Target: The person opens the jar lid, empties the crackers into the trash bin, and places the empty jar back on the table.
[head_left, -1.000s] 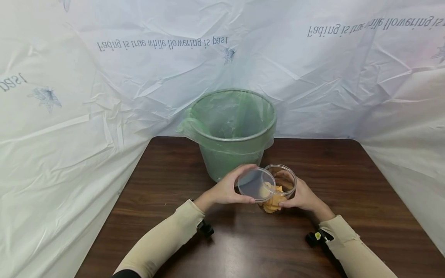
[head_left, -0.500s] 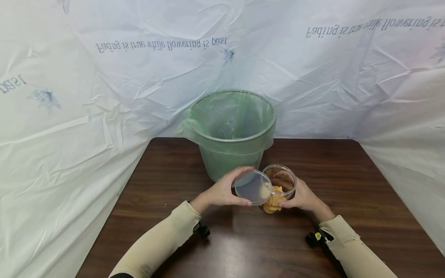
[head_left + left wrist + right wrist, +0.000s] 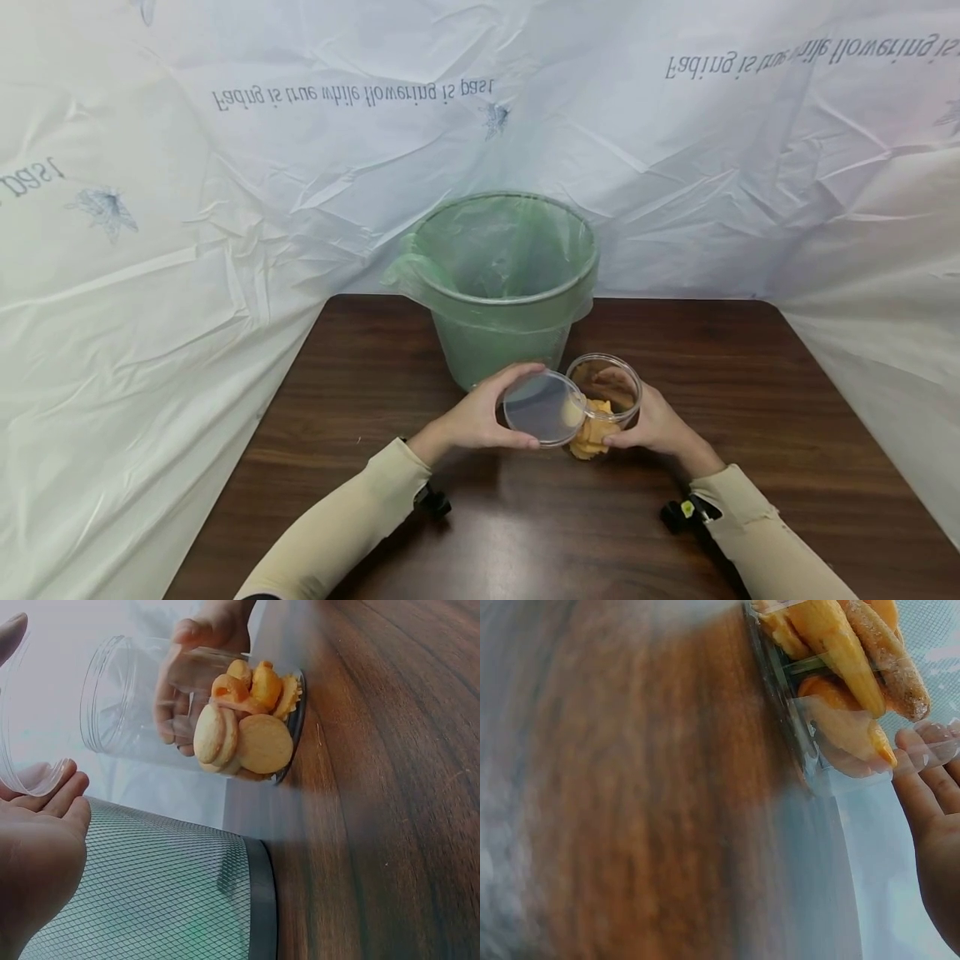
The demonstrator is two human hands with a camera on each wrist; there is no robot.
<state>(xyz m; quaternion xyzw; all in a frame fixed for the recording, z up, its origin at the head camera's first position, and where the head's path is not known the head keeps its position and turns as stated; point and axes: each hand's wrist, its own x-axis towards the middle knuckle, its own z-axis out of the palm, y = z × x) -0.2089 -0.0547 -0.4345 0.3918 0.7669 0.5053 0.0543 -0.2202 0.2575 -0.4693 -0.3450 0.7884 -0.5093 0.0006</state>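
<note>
My left hand [image 3: 478,417] holds a round clear plastic lid [image 3: 542,410] by its edge, thumb below and fingers above in the head view. To its right, my right hand [image 3: 662,429] grips a clear jar [image 3: 606,360] around its side. The jar's mouth is uncovered, and the lid, apart from it, partly covers its left side in the head view. Round biscuits [image 3: 266,742] and orange snack pieces [image 3: 266,684] lie at the jar's bottom, which is on or close to the table. In the right wrist view, long snack pieces [image 3: 840,652] show through the jar wall.
A mesh waste bin [image 3: 498,342] lined with a thin green bag [image 3: 401,271] stands behind the hands. The dark wooden table [image 3: 360,367] has rounded far corners. White printed plastic sheeting [image 3: 300,167] hangs around the back and sides.
The left hand has drawn the lid slightly to the left, so less of the jar is covered. The right hand and the jar have stayed in place.
</note>
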